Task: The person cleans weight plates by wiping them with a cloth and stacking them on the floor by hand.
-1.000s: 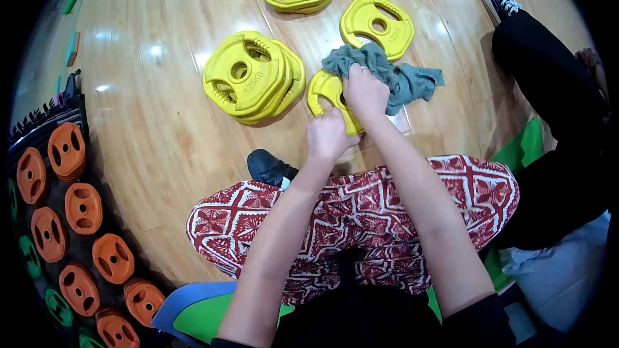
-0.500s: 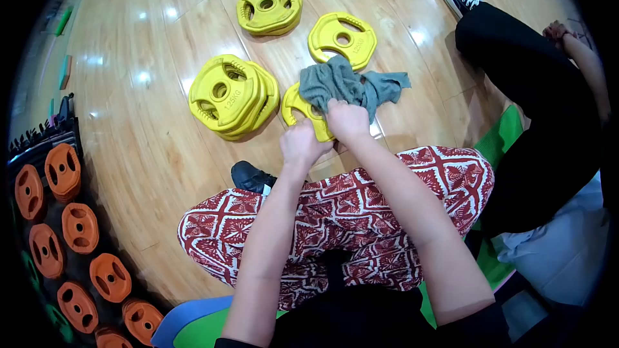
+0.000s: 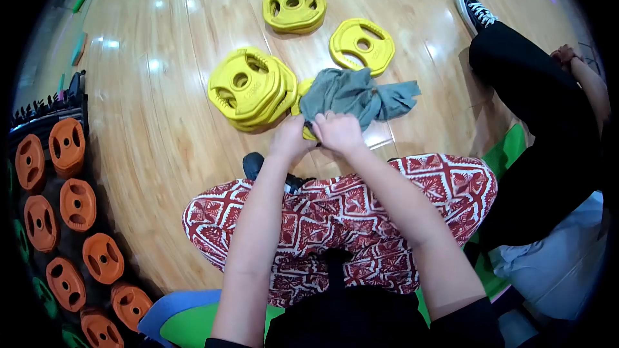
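Observation:
A yellow weight plate [image 3: 309,134] lies in front of me, mostly covered by a grey-green cloth [image 3: 342,93]. My left hand [image 3: 292,139] is closed on the plate's near edge. Beside it, my right hand [image 3: 338,132] is closed on the near part of the cloth, over the plate. The cloth's loose end spreads to the right on the floor. A stack of yellow plates [image 3: 248,87] stands just left of the cloth. Behind are a single yellow plate [image 3: 363,46] and another small yellow stack [image 3: 294,8].
Orange weight plates [image 3: 78,204] sit on a rack at the left. My crossed legs [image 3: 348,209] are below my arms. Another person's black-trousered leg [image 3: 522,64] and sneaker [image 3: 474,11] extend at the right. A green mat [image 3: 193,325] lies beneath me.
The view has shifted, so the plates appear further right. The cloth now covers more of the held plate, and my right hand has moved closer to my left.

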Demonstrator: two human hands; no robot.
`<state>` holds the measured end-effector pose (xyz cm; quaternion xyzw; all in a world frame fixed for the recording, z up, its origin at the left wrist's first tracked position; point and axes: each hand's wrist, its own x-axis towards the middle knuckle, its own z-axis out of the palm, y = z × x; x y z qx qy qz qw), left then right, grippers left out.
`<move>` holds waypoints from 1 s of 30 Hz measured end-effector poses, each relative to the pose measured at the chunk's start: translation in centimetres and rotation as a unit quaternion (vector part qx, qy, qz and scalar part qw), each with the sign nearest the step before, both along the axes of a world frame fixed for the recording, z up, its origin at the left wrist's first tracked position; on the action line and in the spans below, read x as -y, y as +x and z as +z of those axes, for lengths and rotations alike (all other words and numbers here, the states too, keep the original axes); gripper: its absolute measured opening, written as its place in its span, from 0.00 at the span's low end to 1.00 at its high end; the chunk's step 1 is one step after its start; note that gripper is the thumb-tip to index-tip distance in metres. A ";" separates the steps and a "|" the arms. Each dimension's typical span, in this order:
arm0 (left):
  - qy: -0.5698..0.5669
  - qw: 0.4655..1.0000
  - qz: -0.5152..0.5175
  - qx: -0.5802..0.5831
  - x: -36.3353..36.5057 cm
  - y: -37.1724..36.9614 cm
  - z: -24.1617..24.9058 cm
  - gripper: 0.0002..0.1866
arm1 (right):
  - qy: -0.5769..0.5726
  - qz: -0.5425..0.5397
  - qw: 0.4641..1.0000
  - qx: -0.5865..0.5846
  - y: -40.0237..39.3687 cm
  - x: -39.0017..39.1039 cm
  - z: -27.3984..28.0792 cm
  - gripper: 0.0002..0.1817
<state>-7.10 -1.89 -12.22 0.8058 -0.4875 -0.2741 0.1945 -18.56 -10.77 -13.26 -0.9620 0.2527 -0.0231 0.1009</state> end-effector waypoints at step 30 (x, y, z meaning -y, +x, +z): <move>-0.004 1.000 -0.002 -0.001 0.2 0.2 0.3 0.26 | -0.098 -0.248 0.954 -0.135 -5.8 11.8 1.4 0.10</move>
